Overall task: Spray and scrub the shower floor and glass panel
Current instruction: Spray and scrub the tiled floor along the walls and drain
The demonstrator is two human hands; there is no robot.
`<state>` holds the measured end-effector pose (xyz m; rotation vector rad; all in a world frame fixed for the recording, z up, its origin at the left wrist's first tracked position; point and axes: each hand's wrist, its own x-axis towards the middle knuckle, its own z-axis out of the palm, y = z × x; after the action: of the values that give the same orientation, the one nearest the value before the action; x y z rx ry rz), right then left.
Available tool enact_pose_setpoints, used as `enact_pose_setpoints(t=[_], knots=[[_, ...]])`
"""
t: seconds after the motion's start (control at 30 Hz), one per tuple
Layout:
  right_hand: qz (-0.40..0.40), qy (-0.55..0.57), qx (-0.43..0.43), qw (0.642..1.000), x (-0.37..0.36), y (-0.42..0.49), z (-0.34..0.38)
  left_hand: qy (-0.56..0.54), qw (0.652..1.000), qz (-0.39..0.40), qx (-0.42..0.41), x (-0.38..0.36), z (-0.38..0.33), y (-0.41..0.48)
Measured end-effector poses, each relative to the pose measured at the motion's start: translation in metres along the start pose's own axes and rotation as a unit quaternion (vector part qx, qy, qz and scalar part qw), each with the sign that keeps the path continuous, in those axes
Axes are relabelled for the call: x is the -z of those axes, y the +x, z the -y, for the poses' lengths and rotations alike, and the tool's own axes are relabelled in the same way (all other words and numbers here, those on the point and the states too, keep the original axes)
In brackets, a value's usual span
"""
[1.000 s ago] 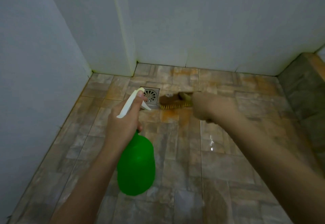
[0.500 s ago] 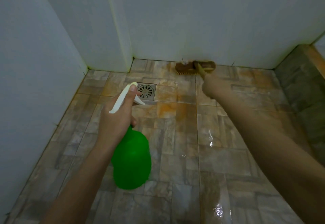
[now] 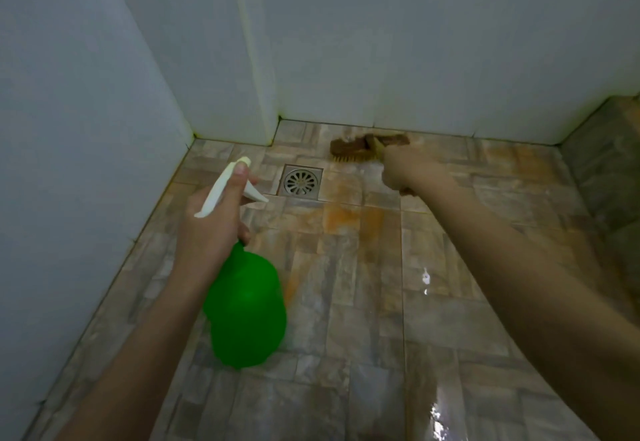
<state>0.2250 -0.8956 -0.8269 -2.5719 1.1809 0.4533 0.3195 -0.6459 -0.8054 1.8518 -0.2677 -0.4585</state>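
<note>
At the far edge of the shower floor (image 3: 363, 354), close to the base of the back wall (image 3: 433, 59), the scrub brush (image 3: 349, 150) sits bristles-down on the tiles. The long axis of the brush head runs left to right, roughly parallel to that wall. The handle points back toward the person and passes into the right hand (image 3: 405, 172), whose fingers are curled tightly round it.

The left hand (image 3: 211, 229) holds the spray bottle (image 3: 246, 305) clear of the floor, over the left half of the tiles. The bottle's long axis is tilted: the green body lies nearest the camera and the white trigger head (image 3: 225, 187) lies farther away. The nozzle points toward the back wall, and the trigger lever projects to the right. Fingers wrap the bottle neck, and one digit lies along the top of the trigger head.

A square metal drain (image 3: 300, 180) is set in the floor between the two hands, just left of the brush and nearer the camera. Orange-brown staining (image 3: 343, 215) marks the tiles beside it. Wet glare (image 3: 437, 416) shows at the lower right.
</note>
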Motion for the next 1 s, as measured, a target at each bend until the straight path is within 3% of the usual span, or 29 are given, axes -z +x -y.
enact_pose_setpoints(t=[0.1, 0.3, 0.43, 0.63, 0.8, 1.0], knots=[[0.048, -0.063, 0.035, 0.996, -0.003, -0.037, 0.041, -0.002, 1.000, -0.002, -0.009, 0.008, 0.000, 0.002], [-0.052, -0.013, 0.082, 0.995, -0.025, 0.014, 0.078, -0.017, 0.999, -0.029, 0.012, 0.026, 0.006, -0.001], [0.011, -0.058, 0.095, 0.994, -0.036, -0.019, 0.089, -0.023, 0.999, -0.042, 0.012, 0.038, 0.014, 0.001], [-0.034, -0.044, 0.110, 0.992, -0.024, 0.017, 0.092, -0.011, 0.999, -0.046, 0.016, 0.051, 0.021, -0.003], [0.063, -0.066, 0.169, 0.981, -0.035, -0.054, 0.109, -0.019, 0.998, -0.061, 0.022, 0.073, 0.022, -0.006], [-0.010, -0.077, 0.224, 0.971, -0.048, -0.011, 0.126, 0.010, 0.997, -0.076, 0.014, 0.099, 0.029, -0.015]])
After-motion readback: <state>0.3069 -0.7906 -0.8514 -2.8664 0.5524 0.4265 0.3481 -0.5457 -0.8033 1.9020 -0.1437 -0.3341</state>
